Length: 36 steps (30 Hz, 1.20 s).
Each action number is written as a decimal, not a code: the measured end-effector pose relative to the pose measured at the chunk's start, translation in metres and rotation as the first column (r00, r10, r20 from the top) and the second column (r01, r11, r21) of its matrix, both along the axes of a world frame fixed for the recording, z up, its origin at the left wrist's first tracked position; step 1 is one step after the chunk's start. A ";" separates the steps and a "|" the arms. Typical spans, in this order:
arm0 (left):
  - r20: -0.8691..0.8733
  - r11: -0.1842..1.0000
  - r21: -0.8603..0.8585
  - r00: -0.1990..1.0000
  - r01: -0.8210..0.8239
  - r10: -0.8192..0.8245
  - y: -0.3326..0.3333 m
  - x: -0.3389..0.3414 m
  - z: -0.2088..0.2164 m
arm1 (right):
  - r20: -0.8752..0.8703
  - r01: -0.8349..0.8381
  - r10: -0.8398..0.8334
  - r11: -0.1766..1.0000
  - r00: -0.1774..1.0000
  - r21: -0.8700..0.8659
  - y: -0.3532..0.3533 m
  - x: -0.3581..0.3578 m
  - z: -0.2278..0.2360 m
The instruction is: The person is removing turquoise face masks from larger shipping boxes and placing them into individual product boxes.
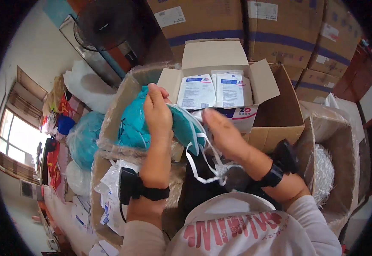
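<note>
In front of me my left hand (157, 106) is closed on a folded teal fabric piece (183, 128) with white edging; it looks layered, and its exact kind is unclear. White ties (196, 166) dangle from it in loops above my lap. My right hand (224, 132), slightly blurred, is closed beside the fabric's right edge, with fingertips pinched at a bit of white tie. Just beyond both hands stands an opened white carton (213, 53), its flaps up, holding white packets (197, 91) with blue and pink print. Similar teal pieces (134, 121) lie heaped left of my left hand.
A large brown box (280, 98) surrounds the carton. At right, another box (344, 162) contains a bundle of white strands (323, 175). White printed wrappers (111, 196) fill a box at left. Stacked cartons (207, 19) and a black fan (105, 25) stand behind.
</note>
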State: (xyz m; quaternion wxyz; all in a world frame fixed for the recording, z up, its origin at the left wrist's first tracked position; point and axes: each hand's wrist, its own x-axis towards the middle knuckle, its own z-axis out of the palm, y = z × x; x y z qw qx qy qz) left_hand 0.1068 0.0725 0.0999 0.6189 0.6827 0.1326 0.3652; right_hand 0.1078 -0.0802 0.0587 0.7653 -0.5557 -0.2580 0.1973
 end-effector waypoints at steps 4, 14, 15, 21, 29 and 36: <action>0.067 0.970 0.187 0.987 -0.153 0.143 0.003 0.001 -0.007 | -0.432 -0.272 0.314 0.949 0.845 0.159 0.002 -0.027 -0.039; -0.059 0.928 0.233 0.948 -0.292 0.313 0.026 -0.011 -0.042 | 0.818 0.332 -0.227 0.942 0.528 0.048 -0.012 -0.023 -0.023; -0.095 0.927 0.270 0.951 -0.260 0.295 0.032 -0.010 -0.060 | 0.844 0.263 -0.248 0.956 0.476 0.133 -0.001 -0.021 0.004; -0.096 0.960 -0.239 0.987 -0.146 0.127 -0.013 -0.006 -0.043 | 0.549 -0.121 0.157 0.987 0.821 -0.101 0.035 -0.058 0.048; -0.033 0.944 0.021 0.943 -0.330 0.331 0.056 -0.027 -0.071 | 0.397 -0.297 0.326 0.945 0.858 -0.134 0.046 -0.085 0.041; -0.065 0.947 0.047 0.945 -0.319 0.321 0.059 -0.018 -0.053 | 0.438 -0.294 0.350 0.936 0.828 -0.192 0.039 -0.067 0.043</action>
